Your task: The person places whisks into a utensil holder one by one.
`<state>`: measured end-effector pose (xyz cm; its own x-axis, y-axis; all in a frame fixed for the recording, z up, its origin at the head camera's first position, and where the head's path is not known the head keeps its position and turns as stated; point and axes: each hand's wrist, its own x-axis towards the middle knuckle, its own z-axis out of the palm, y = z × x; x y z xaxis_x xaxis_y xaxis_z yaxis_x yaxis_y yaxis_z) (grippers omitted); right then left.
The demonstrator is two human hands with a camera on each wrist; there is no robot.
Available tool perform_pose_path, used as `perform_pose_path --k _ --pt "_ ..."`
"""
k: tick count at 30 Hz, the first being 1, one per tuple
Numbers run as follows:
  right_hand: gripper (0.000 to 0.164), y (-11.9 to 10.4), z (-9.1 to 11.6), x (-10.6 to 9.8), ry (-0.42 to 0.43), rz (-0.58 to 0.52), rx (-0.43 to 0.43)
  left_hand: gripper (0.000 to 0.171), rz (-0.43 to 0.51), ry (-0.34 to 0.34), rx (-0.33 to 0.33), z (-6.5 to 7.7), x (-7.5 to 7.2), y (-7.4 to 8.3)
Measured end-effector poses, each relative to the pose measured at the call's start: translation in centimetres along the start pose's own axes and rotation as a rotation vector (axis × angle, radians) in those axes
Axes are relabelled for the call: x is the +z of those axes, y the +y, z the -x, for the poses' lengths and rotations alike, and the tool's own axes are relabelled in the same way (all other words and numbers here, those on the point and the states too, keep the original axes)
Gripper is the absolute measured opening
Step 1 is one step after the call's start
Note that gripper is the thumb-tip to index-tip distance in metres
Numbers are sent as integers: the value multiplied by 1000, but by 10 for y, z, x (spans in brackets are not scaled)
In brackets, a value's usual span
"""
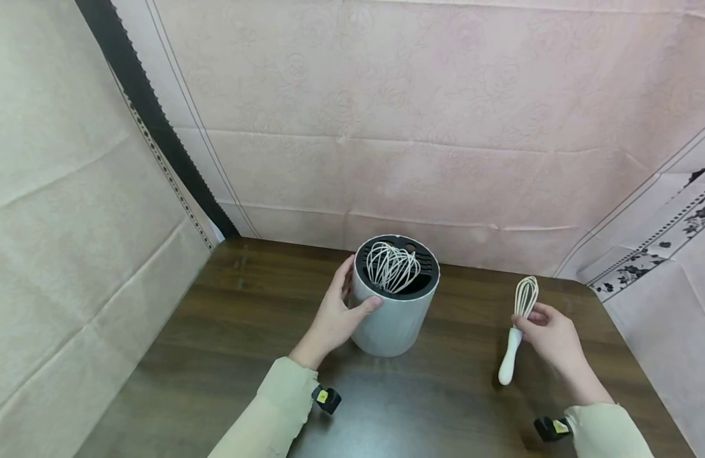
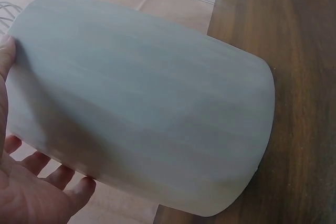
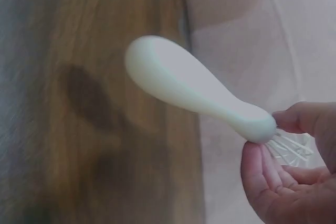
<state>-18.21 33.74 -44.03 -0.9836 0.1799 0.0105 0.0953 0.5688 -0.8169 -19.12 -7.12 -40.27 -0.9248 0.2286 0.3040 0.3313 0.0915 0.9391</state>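
Note:
A grey-white cylindrical utensil holder (image 1: 389,327) with a black slotted top stands on the table. My left hand (image 1: 339,313) grips its left side, thumb across the front and fingers round the back. From the holder's opening pokes the wire head of a whisk (image 1: 393,266); its handle is hidden inside. To the right, my right hand (image 1: 551,336) pinches a smaller whisk (image 1: 510,357) where the wires meet the white handle. This whisk is held above the table, wires upward and handle pointing down toward me. In the right wrist view, its handle (image 3: 184,80) fills the middle.
The brown wooden table (image 1: 215,375) ends at a pale pink cloth backdrop (image 1: 415,127). Cloth sheets hang at the left (image 1: 72,222) and right (image 1: 672,318) sides too. Small black devices are strapped on both wrists.

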Motion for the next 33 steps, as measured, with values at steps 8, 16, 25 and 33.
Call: perform_pose_path --k 8,16,25,33 --pt "66 -23 3 0 95 -48 -80 85 10 0 -8 0 1 -2" --pt "68 -52 10 -2 96 -275 -163 84 5 0 -10 1 0 -1" --pt "45 -82 19 4 128 -566 -266 86 4 20 2 -4 2 -34" --pt "54 -98 20 10 146 -707 -330 86 -14 31 -8 -3 4 -41"
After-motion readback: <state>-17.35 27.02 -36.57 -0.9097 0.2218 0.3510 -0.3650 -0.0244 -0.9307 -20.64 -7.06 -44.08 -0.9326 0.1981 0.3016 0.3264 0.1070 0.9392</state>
